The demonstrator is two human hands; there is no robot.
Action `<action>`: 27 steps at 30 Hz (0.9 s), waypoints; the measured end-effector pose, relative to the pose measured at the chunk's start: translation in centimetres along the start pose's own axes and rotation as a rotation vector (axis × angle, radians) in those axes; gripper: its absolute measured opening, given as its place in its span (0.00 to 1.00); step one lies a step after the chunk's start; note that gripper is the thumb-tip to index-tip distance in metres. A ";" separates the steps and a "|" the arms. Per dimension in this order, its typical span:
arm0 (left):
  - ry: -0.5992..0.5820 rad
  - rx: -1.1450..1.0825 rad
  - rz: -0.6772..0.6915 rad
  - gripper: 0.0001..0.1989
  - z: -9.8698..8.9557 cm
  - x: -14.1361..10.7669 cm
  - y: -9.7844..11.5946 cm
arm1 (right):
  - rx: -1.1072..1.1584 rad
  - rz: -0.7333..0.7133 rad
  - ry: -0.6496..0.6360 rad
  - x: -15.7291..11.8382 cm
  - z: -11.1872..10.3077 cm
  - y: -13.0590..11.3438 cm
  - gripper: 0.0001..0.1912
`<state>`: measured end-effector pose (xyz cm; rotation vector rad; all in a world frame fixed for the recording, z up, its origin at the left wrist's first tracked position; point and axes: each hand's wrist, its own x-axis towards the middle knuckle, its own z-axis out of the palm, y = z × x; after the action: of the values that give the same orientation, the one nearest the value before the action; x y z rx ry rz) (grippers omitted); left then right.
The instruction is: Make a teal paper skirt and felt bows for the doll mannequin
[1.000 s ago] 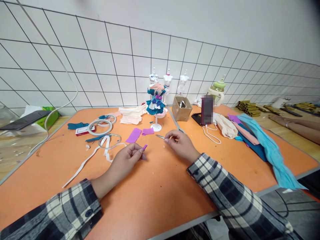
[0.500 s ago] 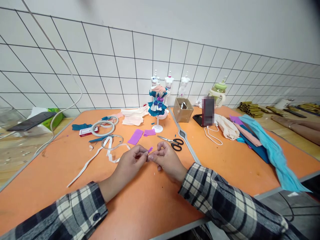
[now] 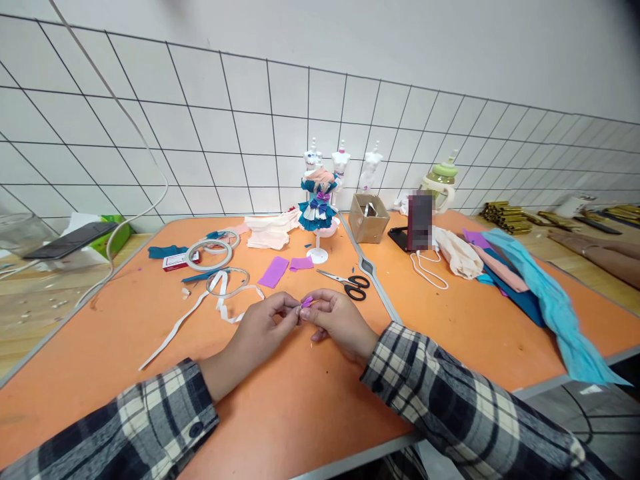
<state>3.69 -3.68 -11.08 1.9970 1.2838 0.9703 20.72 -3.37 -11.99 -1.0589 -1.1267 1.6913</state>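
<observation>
Both hands meet over the orange table, pinching a small gathered scrap of purple crepe paper (image 3: pixel 307 302) between the fingertips. My left hand (image 3: pixel 267 327) is closed on its left end. My right hand (image 3: pixel 340 323) is closed on its right side, with fingers partly covering it. Just beyond them lie two flat purple paper pieces (image 3: pixel 273 272) and a pair of black-handled scissors (image 3: pixel 350 285), blades pointing left. Behind these stands a small mannequin wearing a teal, white and peach ruffled dress (image 3: pixel 319 203) with purple and blue bows.
Rolls of tape (image 3: pixel 209 255), a white ribbon strip (image 3: pixel 175 330) and a small red-and-white box (image 3: pixel 180 260) lie at left. Further back are a cardboard box (image 3: pixel 369 219), white mannequins (image 3: pixel 373 167) and a bottle (image 3: pixel 441 183). Coloured paper strips (image 3: pixel 545 293) hang over the right edge.
The fingertips have drawn closer around the purple scrap, which now looks bunched rather than sticking up. The right fingers are more extended around it. The view has shifted slightly.
</observation>
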 end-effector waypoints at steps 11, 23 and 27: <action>-0.062 -0.250 -0.046 0.11 -0.3 0.1 -0.5 | 0.050 0.002 0.034 -0.3 0.2 -0.3 0.25; -0.063 -0.305 -0.080 0.13 -0.4 0.4 -0.3 | -0.038 -0.081 0.023 -0.4 0.2 0.0 0.22; 0.042 -0.325 -0.082 0.12 -0.5 0.4 -0.5 | 0.063 -0.069 -0.044 -0.7 -0.2 -0.2 0.23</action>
<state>3.12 -3.08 -11.10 1.6719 1.1371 1.1078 21.17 -3.93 -11.73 -0.9376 -1.1180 1.6919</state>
